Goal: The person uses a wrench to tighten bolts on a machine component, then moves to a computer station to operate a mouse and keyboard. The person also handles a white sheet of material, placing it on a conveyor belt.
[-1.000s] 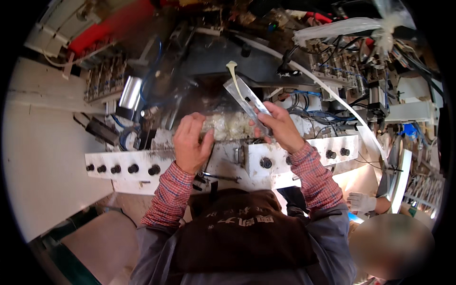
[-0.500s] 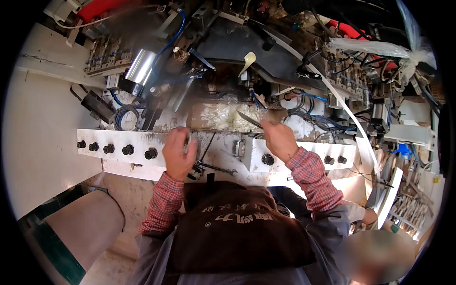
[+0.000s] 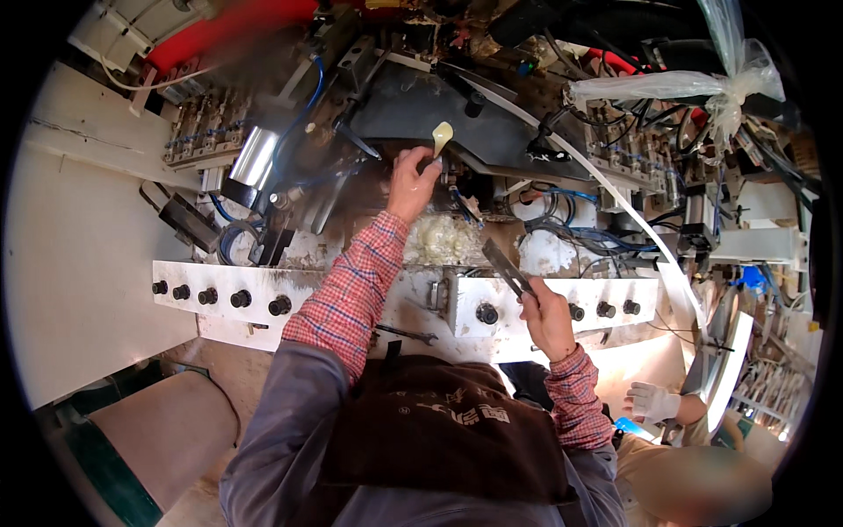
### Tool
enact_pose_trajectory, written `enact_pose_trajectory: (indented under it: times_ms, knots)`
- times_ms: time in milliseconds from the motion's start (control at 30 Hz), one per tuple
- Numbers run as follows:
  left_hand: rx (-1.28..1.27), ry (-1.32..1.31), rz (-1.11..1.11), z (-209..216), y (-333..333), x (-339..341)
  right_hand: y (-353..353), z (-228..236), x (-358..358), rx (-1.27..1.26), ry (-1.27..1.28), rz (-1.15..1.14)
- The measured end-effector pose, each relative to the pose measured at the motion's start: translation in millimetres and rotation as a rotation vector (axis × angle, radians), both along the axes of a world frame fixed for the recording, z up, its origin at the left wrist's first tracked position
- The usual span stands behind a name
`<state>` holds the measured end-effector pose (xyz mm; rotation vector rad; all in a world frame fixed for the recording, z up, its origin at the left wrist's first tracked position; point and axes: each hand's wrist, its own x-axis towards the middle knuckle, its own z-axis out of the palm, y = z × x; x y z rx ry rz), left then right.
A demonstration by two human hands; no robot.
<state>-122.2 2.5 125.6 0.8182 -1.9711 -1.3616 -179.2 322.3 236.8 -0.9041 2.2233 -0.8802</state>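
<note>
A white panel point(image 3: 191, 279) studded with black knobs spans the middle of the frame, above a worker's brown apron point(image 3: 413, 448) at lower center. A dark plate point(image 3: 386, 110) fills the upper center. At center, a pale yellow clump point(image 3: 443, 239) sits behind the panel. The left hand point(image 3: 408, 186) reaches to upper center, its fingers bent; whether they grip anything cannot be told. Right of center, the right hand point(image 3: 551, 323) has its fingers wrapped around the lower end of a flat metal blade point(image 3: 502, 263), tilted toward the clump. A co-worker's gloved hand point(image 3: 653, 401) appears at lower right. A wrench point(image 3: 411, 335) lies below the panel's center. Smallest, a yellow blob point(image 3: 443, 133) stands just above the left fingertips.
</note>
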Motion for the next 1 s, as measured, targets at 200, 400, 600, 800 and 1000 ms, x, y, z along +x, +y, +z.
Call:
enact_pose_trajectory:
  times_ms: [200,400,600,800,1000]
  knots:
    - [0.197,0.188,-0.073,4.6,3.6,19.4,2.2,-20.6,-11.1,-0.013,0.078,0.073]
    - [0.807,0.252,-0.219,44.1,12.3,26.2,-6.0,-29.7,-9.4,0.016,0.066,0.068]
    - [0.994,0.303,-0.283,48.9,10.6,31.6,-3.5,-22.9,-5.8,0.007,-0.001,0.008]
    - [0.829,0.139,-0.219,78.1,16.2,60.5,1.0,-21.3,-6.6,-0.004,-0.034,-0.007]
    - [0.641,-0.13,-0.292,54.1,23.6,115.2,6.1,-20.1,-11.2,-0.036,-0.05,-0.044]
